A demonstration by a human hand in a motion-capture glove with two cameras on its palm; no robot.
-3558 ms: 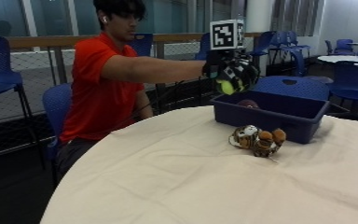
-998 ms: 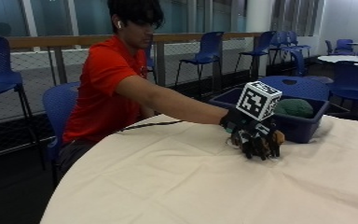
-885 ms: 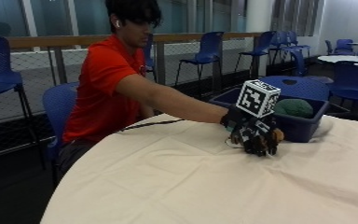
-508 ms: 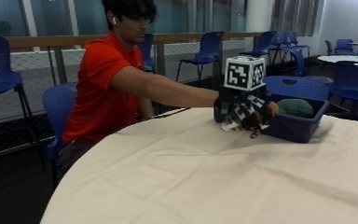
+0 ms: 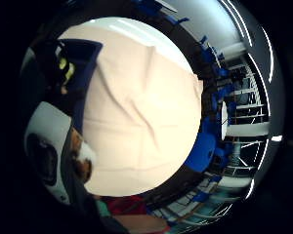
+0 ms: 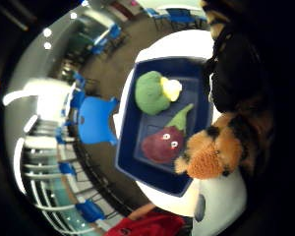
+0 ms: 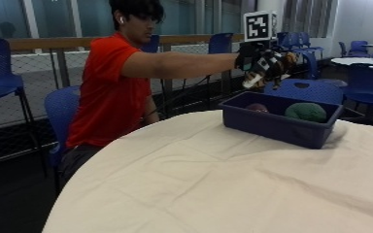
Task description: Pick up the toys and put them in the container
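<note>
Right hand (image 7: 262,62) holds plush tiger (image 6: 221,147) above container (image 7: 281,125) (2 toys inside).

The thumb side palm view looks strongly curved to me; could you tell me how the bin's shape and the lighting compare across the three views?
Thumb side palm view: the blue container bulges, its rim bowed. Little finger side palm view: the tablecloth is brightly lit, and the gloved right hand is in shadow. Outside view: the container shows straight edges under dim, even light.

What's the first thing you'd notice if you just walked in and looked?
The gloved right hand held up in the air, gripping an orange and black plush toy above the blue container. Inside the container lie a green plush toy and a purple one with eyes, at the far side of the cream-covered table.
</note>
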